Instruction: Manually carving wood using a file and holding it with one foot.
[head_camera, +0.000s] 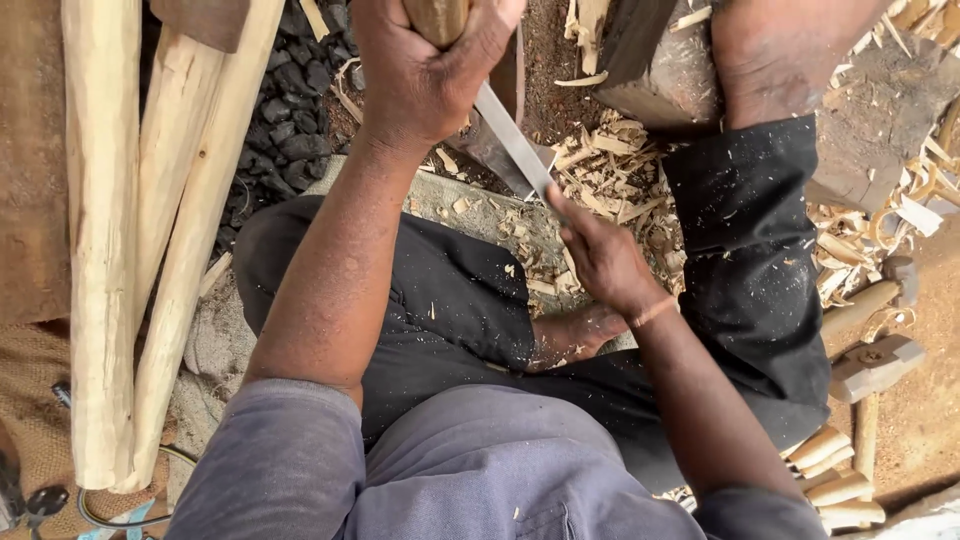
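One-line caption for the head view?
Left hand grips a wooden piece; right hand holds a metal blade above wood shavings.

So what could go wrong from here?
The right hand grips the blade near its bare edge, so a slip could cut the fingers. The left hand holds the wooden piece directly above the legs, and the foot lies just below the blade's tip.
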